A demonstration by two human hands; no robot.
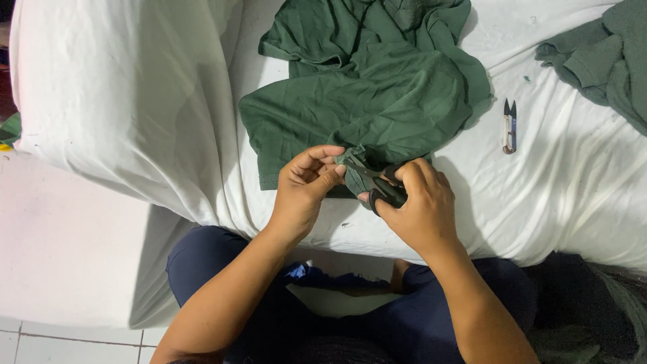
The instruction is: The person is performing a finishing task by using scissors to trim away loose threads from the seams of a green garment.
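Observation:
A dark green shirt (364, 87) lies crumpled on a white sheet (135, 101). My left hand (303, 185) pinches a small fold of the shirt's lower edge between thumb and fingers. My right hand (421, 205) grips black-handled scissors (381, 185), whose blades point left into that pinched fold. Both hands are close together at the near edge of the sheet, above my lap in dark blue trousers.
A small thread snipper (509, 127) lies on the sheet to the right of the shirt. Another green garment (603, 57) is bunched at the top right corner. A pale tiled floor (60, 337) shows at lower left.

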